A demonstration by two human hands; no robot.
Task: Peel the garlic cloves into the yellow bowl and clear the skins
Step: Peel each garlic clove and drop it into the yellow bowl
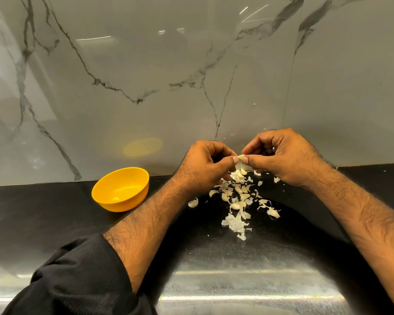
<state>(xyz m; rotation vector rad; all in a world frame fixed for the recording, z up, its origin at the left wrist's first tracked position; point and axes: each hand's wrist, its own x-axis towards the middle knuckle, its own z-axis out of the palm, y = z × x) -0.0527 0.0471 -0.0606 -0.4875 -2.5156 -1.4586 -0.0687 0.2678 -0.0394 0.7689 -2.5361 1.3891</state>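
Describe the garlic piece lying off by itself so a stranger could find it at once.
Start at the yellow bowl on the black counter below the marble wall. Look right, past the left forearm, to the scatter of garlic cloves and skins. The lone piece lies at the scatter's left edge, apart from the pile and nearest the bowl.

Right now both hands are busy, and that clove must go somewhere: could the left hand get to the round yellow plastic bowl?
Probably yes. The round yellow plastic bowl sits open on the black counter just left of the left hand, with nothing between them, though that hand pinches a garlic clove.
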